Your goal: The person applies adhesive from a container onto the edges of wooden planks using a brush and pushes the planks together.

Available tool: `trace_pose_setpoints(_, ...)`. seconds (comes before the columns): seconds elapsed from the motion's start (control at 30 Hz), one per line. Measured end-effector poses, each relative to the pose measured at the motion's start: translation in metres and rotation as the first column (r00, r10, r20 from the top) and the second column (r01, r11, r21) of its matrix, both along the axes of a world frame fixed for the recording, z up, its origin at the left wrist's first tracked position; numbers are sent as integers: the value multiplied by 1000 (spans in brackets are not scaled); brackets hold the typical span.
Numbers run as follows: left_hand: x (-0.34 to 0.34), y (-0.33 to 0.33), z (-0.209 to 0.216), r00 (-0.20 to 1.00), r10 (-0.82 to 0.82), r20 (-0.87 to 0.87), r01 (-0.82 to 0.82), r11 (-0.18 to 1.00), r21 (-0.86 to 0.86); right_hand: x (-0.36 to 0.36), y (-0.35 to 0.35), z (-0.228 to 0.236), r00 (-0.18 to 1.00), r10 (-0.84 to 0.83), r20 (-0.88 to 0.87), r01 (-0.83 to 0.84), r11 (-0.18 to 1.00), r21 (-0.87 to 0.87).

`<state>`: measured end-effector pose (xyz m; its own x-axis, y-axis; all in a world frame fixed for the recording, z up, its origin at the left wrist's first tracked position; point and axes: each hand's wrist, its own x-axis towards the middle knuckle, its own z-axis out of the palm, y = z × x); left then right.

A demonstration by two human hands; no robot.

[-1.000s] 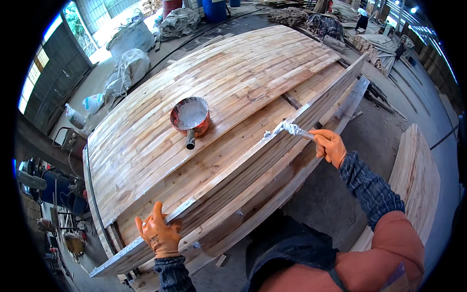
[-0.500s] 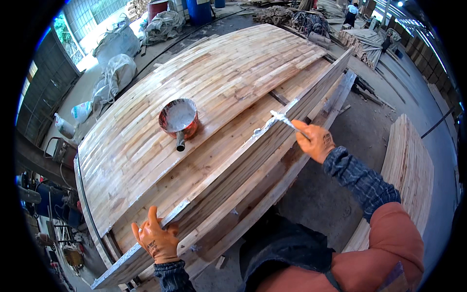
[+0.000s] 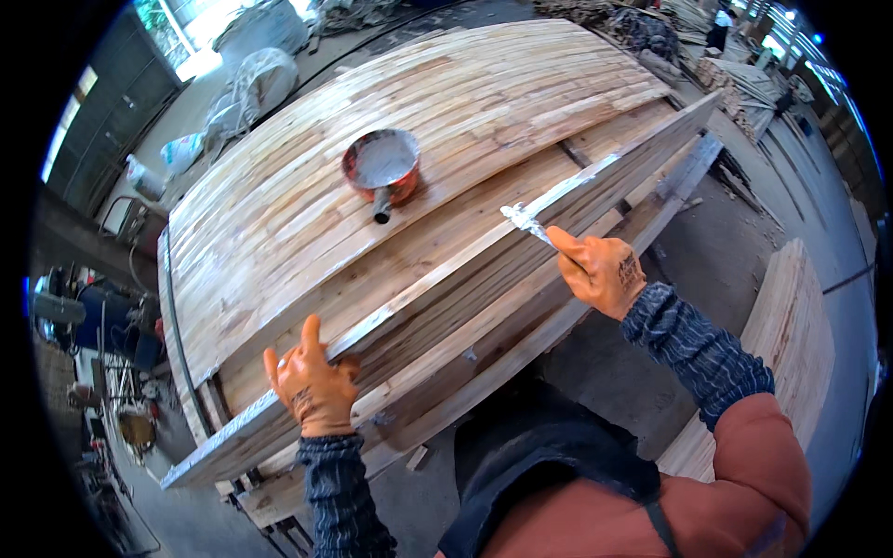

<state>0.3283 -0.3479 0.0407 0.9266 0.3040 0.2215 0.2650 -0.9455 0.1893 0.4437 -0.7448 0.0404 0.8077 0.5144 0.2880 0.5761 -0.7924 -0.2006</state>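
In an orange glove, my right hand (image 3: 605,272) is closed around a brush (image 3: 526,221) whose head is thick with white paste. The brush head rests at the top edge of a long wooden board (image 3: 437,293) standing on its narrow side. Wet white paste coats that edge beyond the brush, toward the far right. My left hand (image 3: 316,386), also gloved, straddles the same board near its left end, thumb on the near face and one finger raised. A red pot (image 3: 381,172) of white paste, with a dark stub handle, sits on the large slatted wood panel (image 3: 279,251).
More timbers (image 3: 521,372) lie along the near side of the panel. A stack of planks (image 3: 781,344) stands at the right. Pale sacks (image 3: 251,93) are at the back left, machinery (image 3: 93,307) at the left. A person (image 3: 719,30) is far off at back right.
The brush has moved toward me and leftward along the board's edge, and the lump of paste there is smeared out. My left hand stays on the board. The whole view has shifted.
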Motion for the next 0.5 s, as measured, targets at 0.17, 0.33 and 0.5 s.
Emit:
trace_pose_setpoints(0.17,-1,6,-5,1000,-3,-18,3,1000,15,-32,56,5,996,32,89,-38,997,60)
trace_pose_setpoints(0.33,2,1,-3,1000,-11,-23,11,1000,0,-56,100,7,986,160,47,-161,987,13)
trace_pose_setpoints(0.5,0,4,1,998,28,-59,-26,999,31,-76,141,-6,965,251,73,-255,966,52)
